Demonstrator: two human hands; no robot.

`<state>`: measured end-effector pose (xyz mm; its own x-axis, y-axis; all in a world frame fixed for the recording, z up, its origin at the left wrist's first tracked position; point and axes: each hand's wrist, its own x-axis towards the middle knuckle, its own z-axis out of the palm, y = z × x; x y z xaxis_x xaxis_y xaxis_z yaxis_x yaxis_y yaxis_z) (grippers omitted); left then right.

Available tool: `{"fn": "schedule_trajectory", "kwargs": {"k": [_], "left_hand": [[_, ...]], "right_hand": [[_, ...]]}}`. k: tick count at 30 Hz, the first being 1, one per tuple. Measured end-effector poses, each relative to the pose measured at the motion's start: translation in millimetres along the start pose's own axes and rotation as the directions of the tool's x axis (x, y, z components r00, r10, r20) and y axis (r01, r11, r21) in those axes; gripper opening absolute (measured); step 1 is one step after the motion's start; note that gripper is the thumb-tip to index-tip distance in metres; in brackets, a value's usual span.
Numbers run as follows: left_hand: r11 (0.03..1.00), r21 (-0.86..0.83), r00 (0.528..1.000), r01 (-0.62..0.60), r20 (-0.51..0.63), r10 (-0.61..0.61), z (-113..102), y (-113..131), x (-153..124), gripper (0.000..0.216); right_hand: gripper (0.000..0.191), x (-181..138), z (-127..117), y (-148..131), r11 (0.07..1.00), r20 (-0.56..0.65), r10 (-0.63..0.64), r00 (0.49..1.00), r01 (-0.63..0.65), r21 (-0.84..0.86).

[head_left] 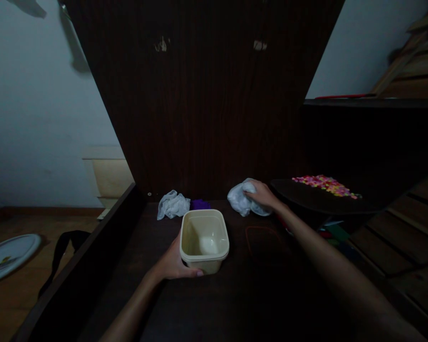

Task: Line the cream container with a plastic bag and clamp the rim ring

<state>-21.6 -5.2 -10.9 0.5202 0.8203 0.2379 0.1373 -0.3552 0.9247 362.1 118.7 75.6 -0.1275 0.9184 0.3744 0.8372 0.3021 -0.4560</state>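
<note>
My left hand (176,261) is wrapped round the left side of a cream plastic tub (204,260), its thumb along the front wall. The tub stands open at the top, and nothing shows inside it. Farther back on the right, my right hand (260,194) grips a crumpled white plastic bag (241,198) at the foot of the dark back panel. Behind the tub lie a second crumpled whitish plastic bag (174,205) and a small purple thing (200,204), partly hidden by the tub's rim. A dark, rounded rectangular outline (264,242), perhaps a lid, lies right of the tub.
A dark wooden panel (207,104) rises behind the dark desk surface (185,313). A raised edge board (82,256) runs along the left. On a side shelf (288,187) at right lies a pile of pink and yellow bits (324,184). A white oval object (10,256) is at far left.
</note>
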Motion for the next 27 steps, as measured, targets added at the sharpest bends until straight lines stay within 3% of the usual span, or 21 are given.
{"fn": "schedule_trajectory", "kwargs": {"k": [8,14,19,23,27], "left_hand": [[1.000,-0.008,1.000,-0.001,-0.013,0.001,1.0,3.3,-0.6,0.125],[0.999,-0.050,1.000,0.010,-0.004,-0.010,1.8,9.0,-0.5,0.129],[0.998,-0.054,1.000,0.013,0.000,-0.013,1.1,7.8,-0.5,0.130],[0.998,-0.046,0.999,0.048,-0.001,-0.048,1.2,5.8,-1.3,0.129],[0.997,-0.051,0.998,0.063,0.002,-0.063,2.0,4.8,-1.4,0.129]], "right_hand": [[0.060,-33.7,54.6,16.6,0.983,0.065,-0.039,0.997,0.050,-0.174],[0.052,-31.6,73.2,5.9,0.962,0.077,-0.130,0.988,0.145,-0.233],[0.044,-28.1,83.4,4.6,0.958,-0.002,-0.173,0.985,0.167,-0.234],[0.040,-25.9,86.7,5.0,0.958,-0.051,-0.222,0.974,0.208,-0.197],[0.045,-24.9,84.1,2.1,0.948,-0.027,-0.274,0.961,0.265,-0.173]]}}
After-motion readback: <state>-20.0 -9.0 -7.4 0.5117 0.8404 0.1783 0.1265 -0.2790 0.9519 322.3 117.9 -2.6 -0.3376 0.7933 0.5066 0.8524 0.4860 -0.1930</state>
